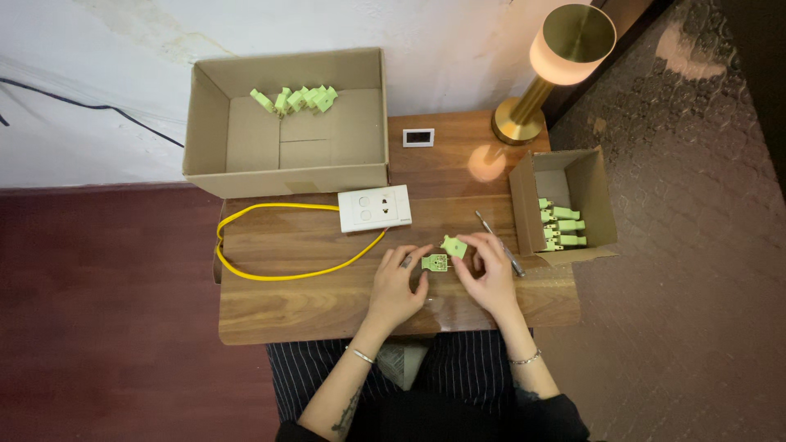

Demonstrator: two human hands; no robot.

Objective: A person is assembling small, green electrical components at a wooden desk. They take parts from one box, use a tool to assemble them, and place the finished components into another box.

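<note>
A wooden bench (311, 303) fills the middle of the frame, set against a pale wall at the top. The largest thing on it is an open brown cardboard box (286, 168) in the upper left, in which a row of light green plugs (296, 99) is lined up along the back wall. A smaller open cardboard box (524, 205) lies at the right edge of the bench, with more green plugs (562, 225) stacked inside. A brass lamp (565, 49) with a lit shade is seen in the upper right. A white socket plate (375, 208) lies in the middle, joined to a looped yellow cable (270, 274). A small white rectangular label (418, 137) lies near the lamp base, and a thin metal tool (499, 243) lies beside the small box.

At lower centre, a flat green plug half (435, 262) is pinched by the left hand (396, 286). A second green plug piece (454, 246) is pinched in the fingertip grip of the right hand (489, 274), just beside the first.
</note>
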